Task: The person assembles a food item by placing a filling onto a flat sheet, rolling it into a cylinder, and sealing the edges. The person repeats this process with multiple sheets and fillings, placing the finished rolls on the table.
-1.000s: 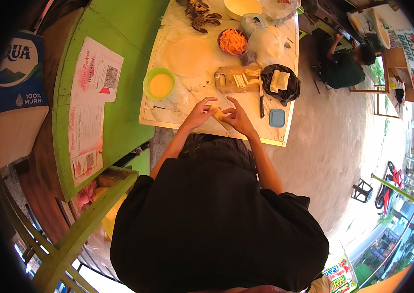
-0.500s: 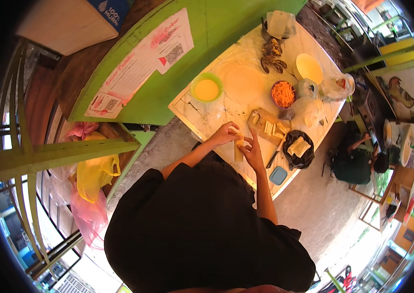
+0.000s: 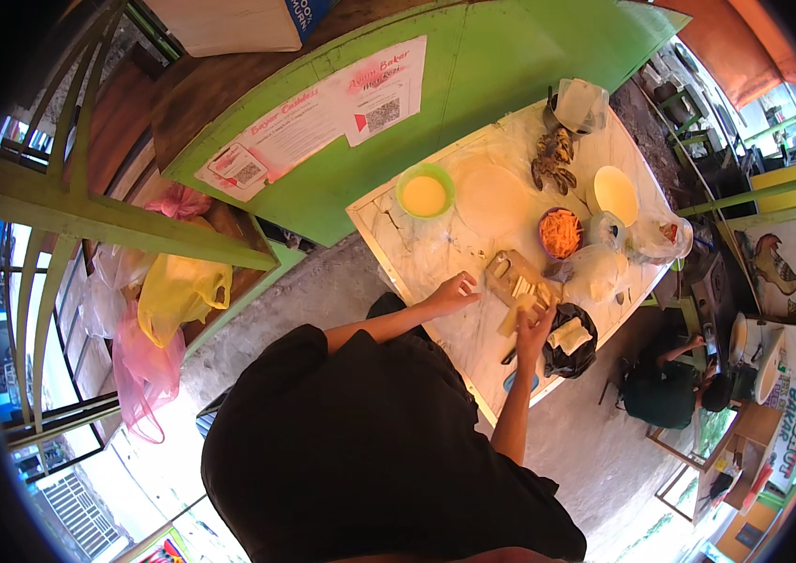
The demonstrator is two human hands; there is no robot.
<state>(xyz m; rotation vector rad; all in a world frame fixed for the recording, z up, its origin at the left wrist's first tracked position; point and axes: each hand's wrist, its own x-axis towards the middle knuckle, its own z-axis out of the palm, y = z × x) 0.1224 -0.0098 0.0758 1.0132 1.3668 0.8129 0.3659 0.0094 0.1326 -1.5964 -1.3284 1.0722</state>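
The person's right hand [image 3: 538, 325] is at the near right end of the wooden board [image 3: 503, 266], thumb and fingers narrowed on a pale yellow roll [image 3: 513, 317] at the board's near edge; whether the roll touches the board cannot be told. A dark knife handle [image 3: 509, 357] lies on the near side of the board. To the board's right, a black plastic bag [image 3: 578, 364] bears more pale rolls [image 3: 569, 335]. The left hand [image 3: 455, 294] is just left of the board, empty, its fingers half bent and loosely parted, over the marbled table [image 3: 436, 251]. Pale sticks [image 3: 524, 283] lie on the board. Just beyond the board, orange shreds [image 3: 561, 233] fill a purple bowl [image 3: 544, 248], and clear plastic bags [image 3: 597, 273] bulge to the board's right. Farther beyond the board lies a round pale sheet [image 3: 492, 199], with a green bowl [image 3: 450, 190] of yellow liquid beyond the board's left end. Farthest from the board on the table are a yellow bowl [image 3: 615, 195] and a dark mottled bunch [image 3: 555, 161]. Well to the board's right, another person [image 3: 656, 389] bends forward in a dark top
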